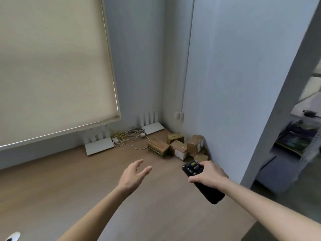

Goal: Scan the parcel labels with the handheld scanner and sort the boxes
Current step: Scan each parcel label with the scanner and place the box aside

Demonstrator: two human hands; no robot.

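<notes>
**Listener:** What is closest to you?

**Me:** My two bare forearms reach forward over a wooden worktop (60,188). My left hand (134,174) hangs in the air with its fingers spread and relaxed, holding nothing. I judge it is free so it can pick up a box once I get to the pile.

**Listener:** And the other one?

**Me:** My right hand (207,173) is wrapped around the middle of a black handheld scanner (199,180). Its scanning end points away from me toward the boxes, so I can aim it at a label without changing my grip.

**Listener:** Where are the parcels?

**Me:** Farther off, a cluster of small cardboard boxes (178,147) sits on the worktop, pushed into the corner against the pale wall (225,84). Some tilt against each other. At least two show white labels on their sides, too small to read. None looks sorted yet.

**Listener:** Anything beyond them?

**Me:** To their left lie tangled white cables (133,138) and two flat white routers (99,145) with upright antennas. Above, a cream roller blind (52,66) hangs over the window.
</notes>
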